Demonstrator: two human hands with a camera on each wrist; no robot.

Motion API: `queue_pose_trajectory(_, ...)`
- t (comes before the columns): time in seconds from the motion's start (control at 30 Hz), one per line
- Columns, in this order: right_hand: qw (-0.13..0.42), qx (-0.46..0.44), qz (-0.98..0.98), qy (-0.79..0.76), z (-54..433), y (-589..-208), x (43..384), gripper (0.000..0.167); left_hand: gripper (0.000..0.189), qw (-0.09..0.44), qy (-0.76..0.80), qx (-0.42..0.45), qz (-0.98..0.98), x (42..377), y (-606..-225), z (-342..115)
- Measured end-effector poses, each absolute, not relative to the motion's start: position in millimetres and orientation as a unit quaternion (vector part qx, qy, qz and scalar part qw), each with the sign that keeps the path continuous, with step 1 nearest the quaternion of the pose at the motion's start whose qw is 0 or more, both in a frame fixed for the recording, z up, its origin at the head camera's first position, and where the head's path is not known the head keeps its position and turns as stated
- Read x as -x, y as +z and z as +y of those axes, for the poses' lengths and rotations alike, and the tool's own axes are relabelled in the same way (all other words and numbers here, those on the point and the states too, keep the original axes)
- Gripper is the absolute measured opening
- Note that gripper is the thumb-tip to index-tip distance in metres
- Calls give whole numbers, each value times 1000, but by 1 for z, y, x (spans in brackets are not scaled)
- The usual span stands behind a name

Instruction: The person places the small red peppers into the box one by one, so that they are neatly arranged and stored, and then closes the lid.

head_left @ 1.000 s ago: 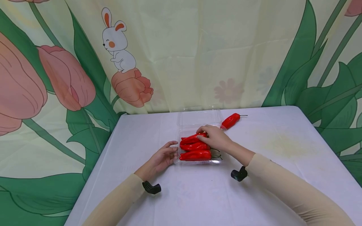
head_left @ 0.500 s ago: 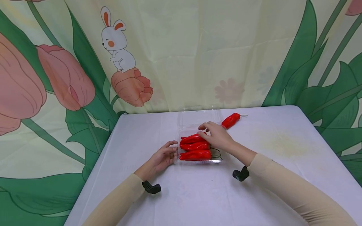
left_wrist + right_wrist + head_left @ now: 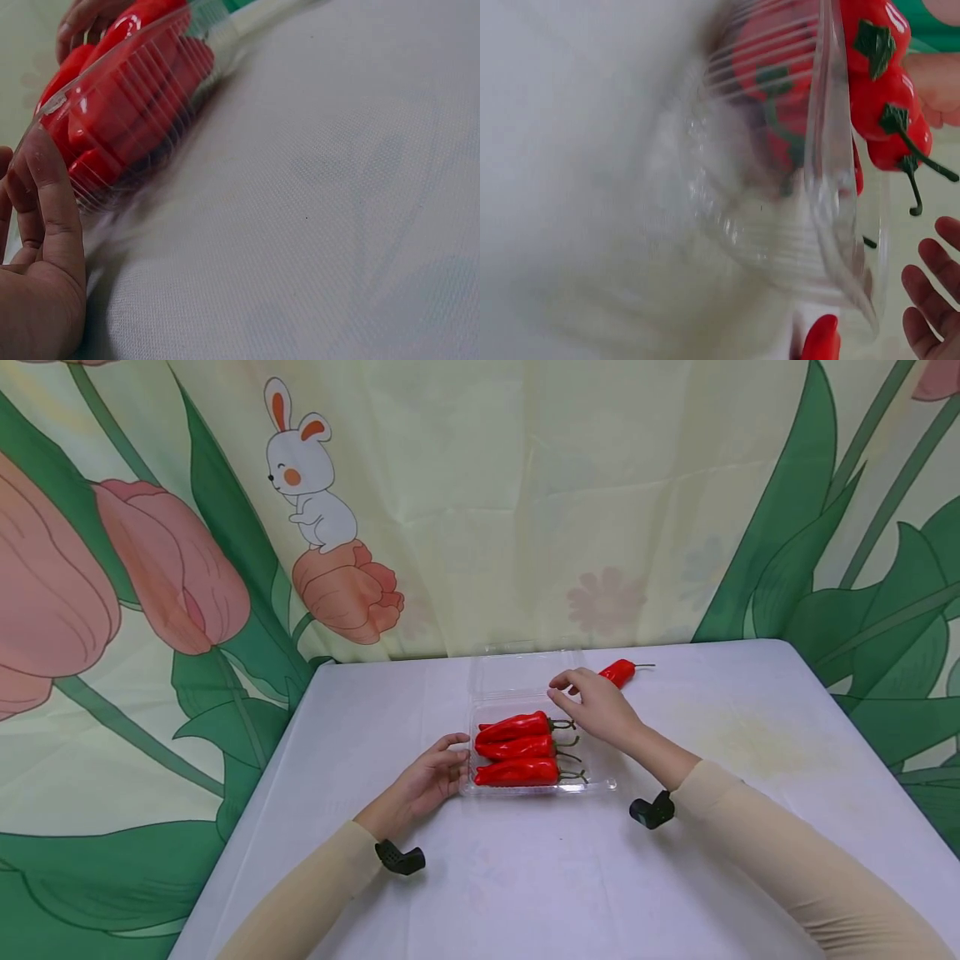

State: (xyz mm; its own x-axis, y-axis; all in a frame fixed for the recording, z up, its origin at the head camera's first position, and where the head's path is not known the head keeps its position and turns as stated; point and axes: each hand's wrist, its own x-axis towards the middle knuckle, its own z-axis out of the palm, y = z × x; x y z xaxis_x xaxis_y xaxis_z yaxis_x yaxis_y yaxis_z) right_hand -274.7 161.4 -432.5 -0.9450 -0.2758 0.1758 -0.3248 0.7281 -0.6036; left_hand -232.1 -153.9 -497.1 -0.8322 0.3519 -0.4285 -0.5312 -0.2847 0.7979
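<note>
Red peppers (image 3: 517,772) with green stems lie side by side in a clear plastic box (image 3: 602,786), tips to the left. In the right wrist view, more peppers show through the wall of the box (image 3: 825,187), below the upper ones. My left hand (image 3: 423,783) is at the box's left side, its extended fingertips touching the rim in the left wrist view. Above the box's far right corner, my right hand (image 3: 597,703) is held in the air with bent, relaxed fingers and nothing in them. Beyond it a single pepper (image 3: 619,672) lies on the table, partly hidden.
The box's clear lid (image 3: 521,672) lies folded back toward the far table edge. A white cloth covers the table (image 3: 675,860), and a printed curtain (image 3: 480,510) hangs right behind it. Each wrist carries a small black camera (image 3: 400,858).
My right hand has let go of the uppermost pepper and moved up and to the right, uncovering the stems and now hiding part of the single pepper. My left hand stays in place.
</note>
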Motion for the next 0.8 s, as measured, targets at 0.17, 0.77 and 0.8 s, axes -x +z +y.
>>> queue_pose_trajectory(0.17, 40, -150, -932, 328, 173, -433, 280, 35, 36, 282, 800, 81, 524, 232, -496, -154)
queue_pose_trajectory(0.77, 48, -94, -947, 304, 211, -438, 303, 36, 36, 287, 797, 77, 526, 231, -494, -154)
queue_pose_trajectory(0.8, 48, -91, -947, 303, 212, -438, 304, 37, 35, 287, 797, 78, 526, 231, -495, -154)
